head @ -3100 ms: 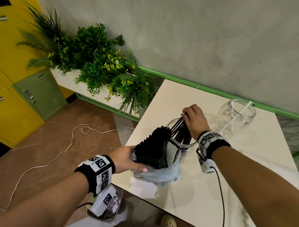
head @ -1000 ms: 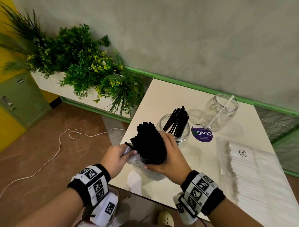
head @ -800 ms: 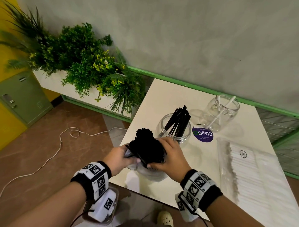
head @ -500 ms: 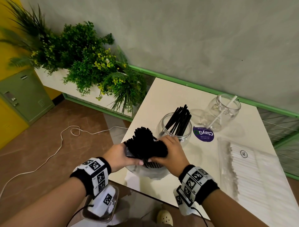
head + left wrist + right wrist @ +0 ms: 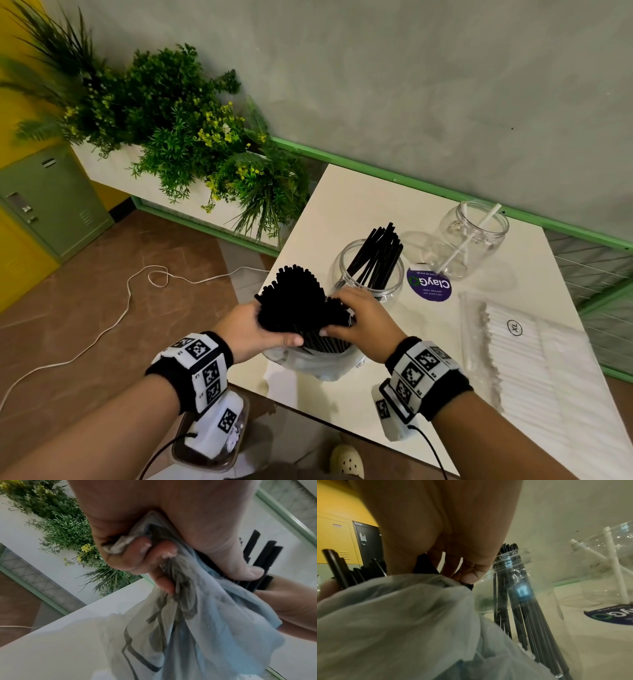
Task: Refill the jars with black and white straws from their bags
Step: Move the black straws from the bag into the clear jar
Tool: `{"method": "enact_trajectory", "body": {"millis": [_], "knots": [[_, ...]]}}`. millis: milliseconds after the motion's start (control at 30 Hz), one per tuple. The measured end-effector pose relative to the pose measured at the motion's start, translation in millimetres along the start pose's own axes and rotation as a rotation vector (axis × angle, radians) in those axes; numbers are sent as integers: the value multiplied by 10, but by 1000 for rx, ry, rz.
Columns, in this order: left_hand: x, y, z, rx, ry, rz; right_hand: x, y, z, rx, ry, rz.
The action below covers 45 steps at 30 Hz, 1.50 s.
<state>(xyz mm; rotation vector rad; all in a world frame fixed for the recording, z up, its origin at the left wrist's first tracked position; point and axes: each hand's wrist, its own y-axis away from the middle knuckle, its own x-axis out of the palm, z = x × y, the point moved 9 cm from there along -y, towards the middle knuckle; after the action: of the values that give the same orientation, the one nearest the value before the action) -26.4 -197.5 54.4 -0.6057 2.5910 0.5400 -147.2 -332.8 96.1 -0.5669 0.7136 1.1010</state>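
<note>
A thick bundle of black straws stands in a thin plastic bag at the table's near left edge. My left hand grips the bag and the straws from the left, fingers bunched in the plastic. My right hand curls round part of the bundle from the right. Just behind stands a clear jar holding several black straws. A second clear jar at the back holds one white straw.
A flat bag of white straws marked XL lies on the right of the white table. A round purple sticker sits between the jars. Green plants fill a planter to the left. A white cable crosses the floor.
My right hand left the jar, where it had set black straws, and came back to the bag. Both hands now squeeze the bundle, which has split and dropped lower into the bag.
</note>
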Motion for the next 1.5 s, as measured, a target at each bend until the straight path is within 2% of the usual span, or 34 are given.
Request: {"method": "enact_trajectory", "body": {"millis": [133,300,533,700,933,1133,1500], "knots": [[11,-21,-11,-1,-12,0,-37,-50,12,4,29,-26],[-3,-56,-5,-7,-23,-5,-68,-35,-16,83,-67,-66],[-2,-59,-34,4,-15,-8,-377,13,228,-7,-244,-225],[-5,-82,-39,9,-49,0,-719,-60,317,14,-404,-277],[-5,-107,-28,-22,-75,3,-940,-46,587,-142,-397,-467],[7,-121,-59,-19,-93,10,-897,-176,740,-165,-323,-428],[7,-107,-93,-18,-42,28,-1489,-197,974,-183,-568,-515]]}}
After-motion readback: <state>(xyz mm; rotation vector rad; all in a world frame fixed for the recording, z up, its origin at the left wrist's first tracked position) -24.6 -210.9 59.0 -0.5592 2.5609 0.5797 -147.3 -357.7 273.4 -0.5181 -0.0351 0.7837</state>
